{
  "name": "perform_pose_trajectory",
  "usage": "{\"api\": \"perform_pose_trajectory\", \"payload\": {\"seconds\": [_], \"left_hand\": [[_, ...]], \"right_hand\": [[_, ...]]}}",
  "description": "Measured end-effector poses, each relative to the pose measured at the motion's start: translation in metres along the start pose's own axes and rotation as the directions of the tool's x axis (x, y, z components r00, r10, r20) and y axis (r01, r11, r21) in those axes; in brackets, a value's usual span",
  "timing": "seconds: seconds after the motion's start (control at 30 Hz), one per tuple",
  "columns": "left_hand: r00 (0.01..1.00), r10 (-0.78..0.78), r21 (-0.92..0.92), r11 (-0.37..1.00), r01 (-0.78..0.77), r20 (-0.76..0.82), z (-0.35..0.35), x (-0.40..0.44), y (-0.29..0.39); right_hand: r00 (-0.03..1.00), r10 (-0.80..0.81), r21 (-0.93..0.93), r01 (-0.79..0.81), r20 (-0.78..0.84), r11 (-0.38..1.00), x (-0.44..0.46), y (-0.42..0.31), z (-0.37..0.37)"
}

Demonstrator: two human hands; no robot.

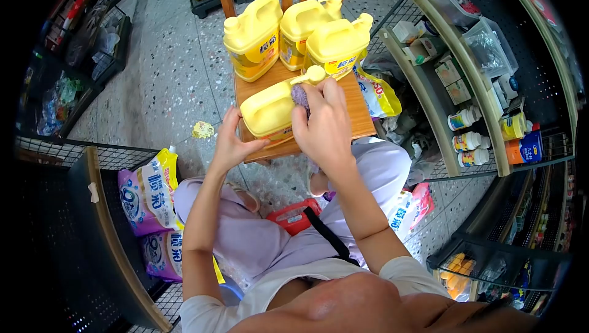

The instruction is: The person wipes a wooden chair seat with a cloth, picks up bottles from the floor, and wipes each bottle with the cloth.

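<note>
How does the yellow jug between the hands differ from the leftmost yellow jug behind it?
The front jug has the left hand gripping it and the right hand holding a purple cloth by its cap; the leftmost jug stands untouched. The front jug's cap is on the right, the leftmost jug's on the left. The leftmost jug's label shows plainly, the front jug's only slightly. Both are yellow, with handles.

A small shop, seen from its aisle.
Dark shelving units (110, 229) with mesh sides flank a speckled terrazzo floor (165, 45); small cartons (458, 91) and white jars (469, 141) fill the tiers, plump purple detergent bags (147, 193) stand nearby, and matching yellow jugs (253, 35) repeat one brand label.
</note>
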State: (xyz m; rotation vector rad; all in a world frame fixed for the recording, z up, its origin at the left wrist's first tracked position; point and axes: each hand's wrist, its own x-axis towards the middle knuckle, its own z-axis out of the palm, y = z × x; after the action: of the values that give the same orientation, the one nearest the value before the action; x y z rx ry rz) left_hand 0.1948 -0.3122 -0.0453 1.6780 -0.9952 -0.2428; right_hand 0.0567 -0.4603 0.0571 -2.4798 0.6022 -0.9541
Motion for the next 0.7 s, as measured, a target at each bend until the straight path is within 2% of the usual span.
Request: {"api": "perform_pose_trajectory", "payload": {"seconds": [0.1, 0.17, 0.27, 0.6, 0.7], "left_hand": [[0.999, 0.035, 0.077, 0.996, -0.036, 0.023, -0.002, 0.0, 0.0], [0.999, 0.047, 0.067, 0.997, -0.049, 0.02, -0.001, 0.0, 0.0], [0.998, 0.058, 0.068, 0.996, -0.059, 0.016, -0.002, -0.001, 0.002], [1.0, 0.0, 0.02, 1.0, 0.0, -0.001, 0.001, -0.002, -0.003], [1.0, -0.003, 0.084, 0.996, 0.003, -0.001, 0.001, -0.004, -0.006]], "right_hand": [[1.0, -0.01, 0.001, 0.01, 0.027, 1.0, 0.0, 0.001, -0.005], [0.999, -0.013, 0.007, 0.013, 0.033, 1.0, -0.002, 0.002, -0.005], [0.995, -0.075, -0.018, 0.074, -0.07, 0.997, -0.01, 0.008, 0.005], [0.979, -0.088, 0.078, 0.104, -0.186, 0.991, -0.04, 0.029, 0.016], [0.968, -0.088, 0.087, 0.111, -0.235, 0.99, -0.052, 0.035, 0.018]]}}
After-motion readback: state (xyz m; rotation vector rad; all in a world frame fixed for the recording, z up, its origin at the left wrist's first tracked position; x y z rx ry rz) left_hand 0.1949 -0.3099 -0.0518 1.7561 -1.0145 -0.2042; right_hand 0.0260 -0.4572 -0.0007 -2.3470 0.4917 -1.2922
